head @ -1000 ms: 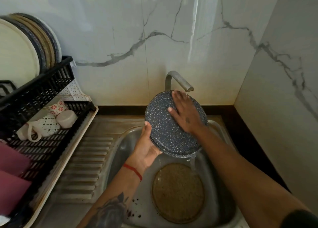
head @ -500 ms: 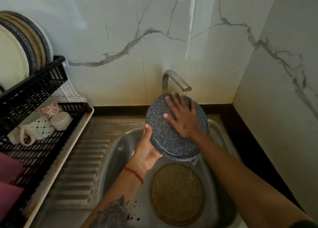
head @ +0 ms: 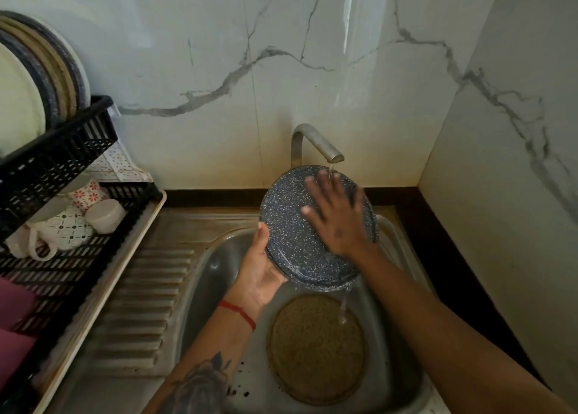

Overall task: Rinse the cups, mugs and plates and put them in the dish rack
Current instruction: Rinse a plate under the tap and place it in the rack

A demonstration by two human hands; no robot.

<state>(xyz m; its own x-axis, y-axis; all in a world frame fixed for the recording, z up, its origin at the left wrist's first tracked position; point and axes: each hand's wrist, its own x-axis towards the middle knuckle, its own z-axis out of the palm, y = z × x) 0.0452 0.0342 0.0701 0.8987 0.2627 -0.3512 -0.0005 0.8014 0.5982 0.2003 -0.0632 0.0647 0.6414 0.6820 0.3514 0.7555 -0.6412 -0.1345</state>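
One head-worn wide-angle view looks steeply down, close over the sink, marble wall filling the upper frame.

Speckled dark-blue plate – tilted, underside facing up, held over the sink under the running tap; water runs off its lower edge. Brown speckled plate lies flat on the basin floor, directly below. Dish rack, black plastic lattice – plates upright on edge at its back, patterned mugs lying on their sides in the lower tray.
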